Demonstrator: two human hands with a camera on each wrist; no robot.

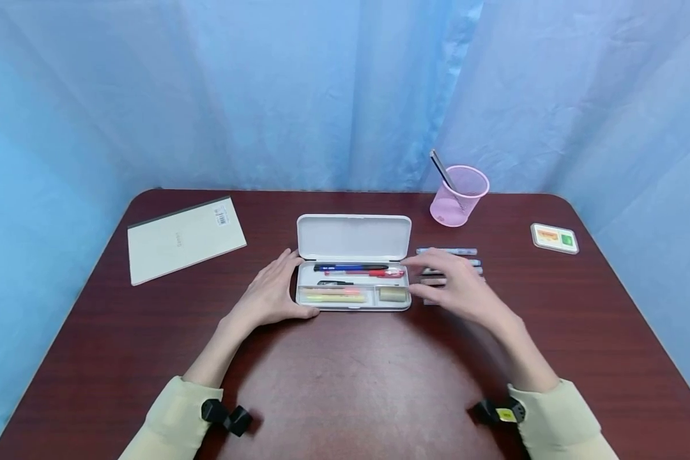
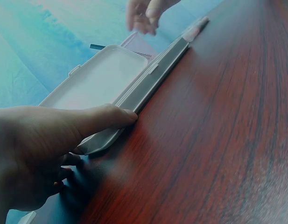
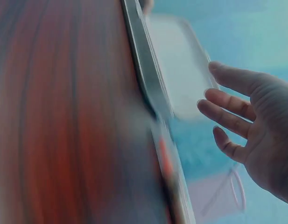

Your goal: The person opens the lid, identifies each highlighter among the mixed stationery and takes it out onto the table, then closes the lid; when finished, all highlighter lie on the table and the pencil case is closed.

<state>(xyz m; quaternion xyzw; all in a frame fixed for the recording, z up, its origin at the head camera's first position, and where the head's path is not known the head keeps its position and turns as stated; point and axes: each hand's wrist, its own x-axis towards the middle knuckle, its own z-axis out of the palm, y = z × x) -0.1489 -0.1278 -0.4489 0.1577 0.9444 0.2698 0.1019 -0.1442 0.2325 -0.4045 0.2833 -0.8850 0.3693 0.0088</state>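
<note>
A white pencil case (image 1: 353, 236) lies with its lid raised near the middle of the table. Inside are a blue pen (image 1: 351, 268), a red pen (image 1: 386, 273), a black pen (image 1: 335, 282), pink and yellow sticks (image 1: 335, 298) and a beige block (image 1: 392, 294). My left hand (image 1: 271, 291) grips the case's left end, thumb along the front edge (image 2: 153, 86) and fingers round the back corner. At the right end hovers my right hand (image 1: 459, 284), its fingers spread and loosely bent with nothing between them in the right wrist view.
Several pens (image 1: 447, 251) lie side by side right of the case, partly hidden beneath the right hand. Behind them stands a pink mesh cup (image 1: 450, 211) with a dark pencil (image 1: 441, 169). A notebook (image 1: 184, 239) lies at left, a small flat case (image 1: 554, 238) at far right.
</note>
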